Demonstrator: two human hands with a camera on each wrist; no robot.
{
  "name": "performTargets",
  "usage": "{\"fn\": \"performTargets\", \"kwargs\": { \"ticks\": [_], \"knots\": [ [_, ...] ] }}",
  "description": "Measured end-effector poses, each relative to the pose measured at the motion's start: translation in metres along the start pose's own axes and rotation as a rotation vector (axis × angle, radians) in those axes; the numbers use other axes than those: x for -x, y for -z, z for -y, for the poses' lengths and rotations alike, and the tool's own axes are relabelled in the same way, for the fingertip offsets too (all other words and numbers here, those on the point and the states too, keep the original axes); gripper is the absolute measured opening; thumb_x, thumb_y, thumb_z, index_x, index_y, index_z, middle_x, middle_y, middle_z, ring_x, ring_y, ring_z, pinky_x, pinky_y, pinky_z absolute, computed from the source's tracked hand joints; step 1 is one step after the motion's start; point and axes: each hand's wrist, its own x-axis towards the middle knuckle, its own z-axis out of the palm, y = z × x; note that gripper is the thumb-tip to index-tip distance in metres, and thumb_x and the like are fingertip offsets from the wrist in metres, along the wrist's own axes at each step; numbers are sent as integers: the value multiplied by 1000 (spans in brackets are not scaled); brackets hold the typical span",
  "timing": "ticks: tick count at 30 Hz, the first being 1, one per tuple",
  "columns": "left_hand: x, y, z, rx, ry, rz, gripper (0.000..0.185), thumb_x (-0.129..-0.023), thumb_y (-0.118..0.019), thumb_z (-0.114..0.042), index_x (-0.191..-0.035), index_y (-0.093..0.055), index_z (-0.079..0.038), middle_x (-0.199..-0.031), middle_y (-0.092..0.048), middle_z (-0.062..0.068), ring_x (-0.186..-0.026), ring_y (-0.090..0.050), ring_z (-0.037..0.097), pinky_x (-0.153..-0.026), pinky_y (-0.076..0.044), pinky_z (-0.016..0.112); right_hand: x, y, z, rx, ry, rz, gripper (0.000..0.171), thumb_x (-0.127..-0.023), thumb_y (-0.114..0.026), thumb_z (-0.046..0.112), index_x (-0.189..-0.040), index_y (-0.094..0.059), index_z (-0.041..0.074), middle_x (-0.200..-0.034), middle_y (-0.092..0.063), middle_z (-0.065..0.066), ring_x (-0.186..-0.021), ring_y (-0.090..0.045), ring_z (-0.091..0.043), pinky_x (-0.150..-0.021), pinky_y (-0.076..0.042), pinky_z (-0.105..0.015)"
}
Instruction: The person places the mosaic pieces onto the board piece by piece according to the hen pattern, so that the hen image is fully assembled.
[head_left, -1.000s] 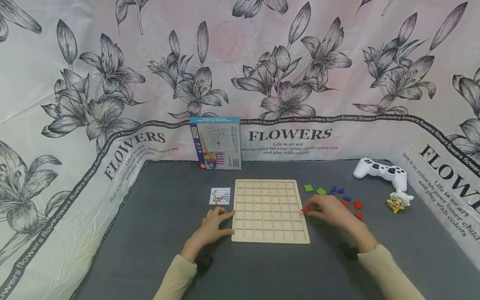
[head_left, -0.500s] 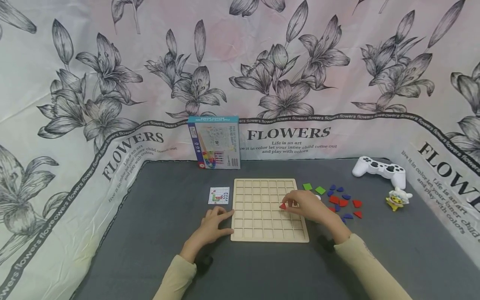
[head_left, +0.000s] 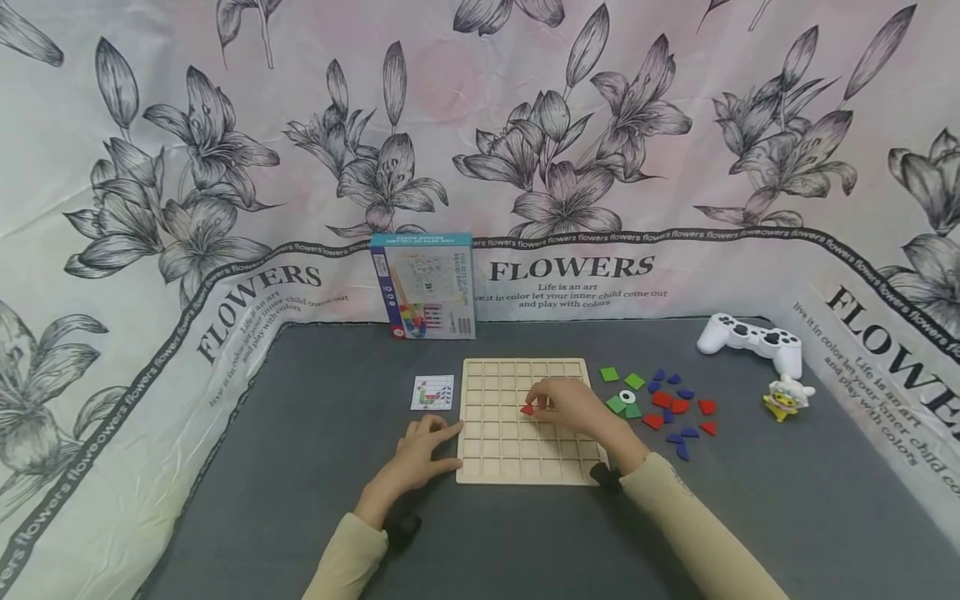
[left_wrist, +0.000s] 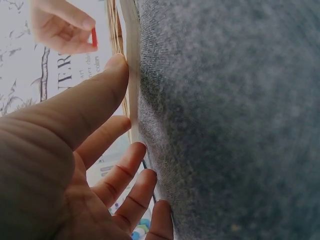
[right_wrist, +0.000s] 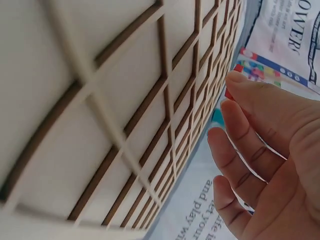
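Note:
A light wooden grid board (head_left: 487,454) with rows of square cells lies on the grey cloth. My right hand (head_left: 573,408) is over its middle, pinching a small red tile (head_left: 527,409) between thumb and fingertips. In the right wrist view the red tile (right_wrist: 230,93) shows beside the thumb, with the board's cells (right_wrist: 140,95) close by. My left hand (head_left: 415,454) rests at the board's left edge, thumb and fingertips touching it. In the left wrist view those fingers (left_wrist: 135,195) are spread along the edge. Just beyond is a printed pattern card (head_left: 432,392).
Right of the board lie loose red tiles (head_left: 679,407), green tiles (head_left: 609,374), blue half-round tiles (head_left: 682,452) and a white ring-like disc (head_left: 627,397). A white game controller (head_left: 750,340) and a small yellow figurine (head_left: 787,400) stand farther right. A box (head_left: 425,287) leans at the back.
My right hand has moved left from the board's right edge to over its middle, carrying the red tile. My left hand stays at the left edge.

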Motion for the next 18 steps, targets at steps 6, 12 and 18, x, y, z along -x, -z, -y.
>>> {"fn": "performTargets", "kwargs": {
  "ticks": [6,12,18],
  "knots": [
    [0,0,0,-11,3,-9,59,-82,-70,-31,-136,-49,-15,-116,-42,5,-100,-35,26,-84,-31,51,-18,-4,11,-30,12,26,20,-81,-71,21,-99,-70,13,-75,-61,7,-62,-51,-5,-59,-42,-26],
    [0,0,1,1,-11,-6,58,-82,-70,-31,-135,-50,-14,-112,-42,3,-97,-35,24,-82,-31,50,-36,-8,23,-22,3,46,17,-82,-70,21,-99,-70,15,-75,-61,6,-62,-50,-6,-59,-41,-25],
    [0,1,0,-7,-14,4,59,-82,-69,-32,-135,-50,-14,-111,-42,2,-96,-35,23,-81,-31,49,-52,-14,33,-17,-32,51,17,-82,-70,20,-98,-69,16,-75,-61,6,-63,-50,-8,-62,-40,-28]
  ]
}}
